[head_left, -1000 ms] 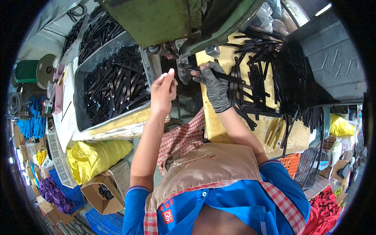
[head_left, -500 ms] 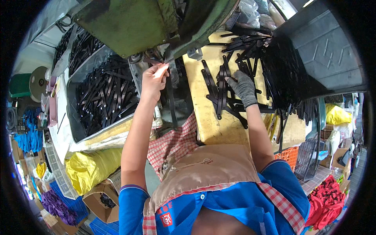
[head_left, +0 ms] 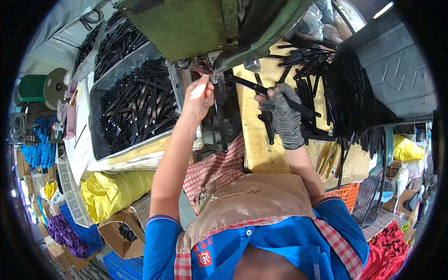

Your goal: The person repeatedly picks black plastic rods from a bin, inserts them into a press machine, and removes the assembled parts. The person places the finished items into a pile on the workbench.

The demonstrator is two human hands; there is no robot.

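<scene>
My bare left hand (head_left: 199,99) is closed in a pinch right under the head of a green machine (head_left: 182,28). A thin black strip (head_left: 220,121) hangs from beside its fingertips; the pinched end is hidden. My right hand (head_left: 287,116), in a grey fingerless-looking glove, grips a flat black strip with holes (head_left: 249,84). That strip slants up and left toward the machine, above the yellow worktop (head_left: 256,156). More black strips (head_left: 305,91) lie loose on the worktop beyond and beside the right hand.
A grey bin (head_left: 95,126) full of black strips stands left of the machine. At right a tipped grey bin (head_left: 396,74) spills more strips. Yellow-handled tools (head_left: 329,156) lie near the worktop's front edge. A yellow bag (head_left: 109,193) sits at lower left.
My right hand has lifted a black strip off the loose ones on the worktop and swung its end toward the machine. My left hand stays at the machine head. The whole view has shifted slightly.
</scene>
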